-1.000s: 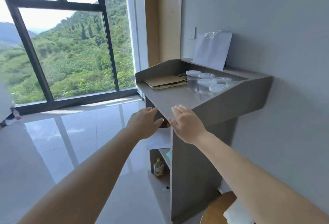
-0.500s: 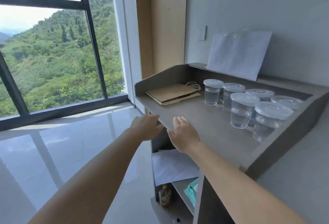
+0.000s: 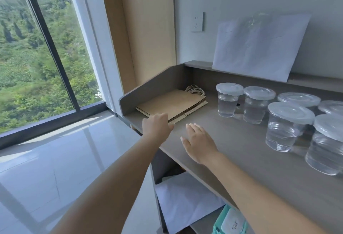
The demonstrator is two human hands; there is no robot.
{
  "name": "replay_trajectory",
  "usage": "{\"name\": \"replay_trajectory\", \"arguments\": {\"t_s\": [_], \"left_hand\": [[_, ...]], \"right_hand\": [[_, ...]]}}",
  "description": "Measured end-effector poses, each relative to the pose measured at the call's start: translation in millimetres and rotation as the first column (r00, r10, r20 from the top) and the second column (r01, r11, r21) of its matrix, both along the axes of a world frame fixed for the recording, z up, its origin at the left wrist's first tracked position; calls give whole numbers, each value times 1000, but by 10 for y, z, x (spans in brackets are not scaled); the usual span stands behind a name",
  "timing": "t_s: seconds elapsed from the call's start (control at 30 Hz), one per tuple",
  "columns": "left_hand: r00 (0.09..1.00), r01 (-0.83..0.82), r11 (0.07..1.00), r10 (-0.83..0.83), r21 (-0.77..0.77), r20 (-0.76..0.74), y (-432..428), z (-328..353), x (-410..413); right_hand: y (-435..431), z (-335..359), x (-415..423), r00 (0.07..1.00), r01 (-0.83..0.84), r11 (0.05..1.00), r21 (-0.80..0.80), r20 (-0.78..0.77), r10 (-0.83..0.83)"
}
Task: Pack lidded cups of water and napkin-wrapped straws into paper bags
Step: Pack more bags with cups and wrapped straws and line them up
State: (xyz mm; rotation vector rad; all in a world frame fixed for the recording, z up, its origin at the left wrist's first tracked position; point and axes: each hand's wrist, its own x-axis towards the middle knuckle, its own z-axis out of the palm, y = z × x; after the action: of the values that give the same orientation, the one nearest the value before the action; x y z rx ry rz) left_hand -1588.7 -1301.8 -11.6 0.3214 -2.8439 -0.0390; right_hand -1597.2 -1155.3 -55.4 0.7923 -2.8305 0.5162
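**Both hands at worktop, bags not yet lifted**

A flat stack of brown paper bags [image 3: 172,103] lies at the left end of the grey worktop [image 3: 232,144], against its raised side wall, cord handles toward the back. The left hand [image 3: 156,125] is at the stack's near corner with its fingers loosely bent. Their tips are hidden, and no grip on the bags can be seen. The right hand [image 3: 199,142] is just beside it, palm down over bare worktop, fingers straight and holding nothing. Six lidded cups [image 3: 229,100] of water stand grouped on the right, well apart from the bags. A white sheet [image 3: 259,46] leans against the wall behind them.
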Motion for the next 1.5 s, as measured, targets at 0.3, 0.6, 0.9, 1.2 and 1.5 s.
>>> {"name": "replay_trajectory", "arguments": {"t_s": [0.3, 0.6, 0.9, 1.2, 1.5], "left_hand": [[995, 35, 999, -32, -35, 94, -316, -135, -1015], [985, 95, 987, -112, 130, 130, -589, -183, -1292], [967, 152, 962, -193, 227, 167, -619, -206, -1428], [926, 362, 927, -369, -96, -74, -667, -190, -1184], [860, 510, 804, -466, 307, -207, -1054, -83, -770]], "right_hand": [[-244, -66, -955, 1000, 23, 998, 57, -18, -22], [-402, -148, -1372, 989, 125, 992, -12, -83, -126], [-491, -153, -1574, 950, 306, 893, -330, 45, -309], [-779, 176, -1651, 820, 514, 564, -646, 562, -103], [-877, 486, -1128, 851, 517, 259, -816, 522, -56]]}}
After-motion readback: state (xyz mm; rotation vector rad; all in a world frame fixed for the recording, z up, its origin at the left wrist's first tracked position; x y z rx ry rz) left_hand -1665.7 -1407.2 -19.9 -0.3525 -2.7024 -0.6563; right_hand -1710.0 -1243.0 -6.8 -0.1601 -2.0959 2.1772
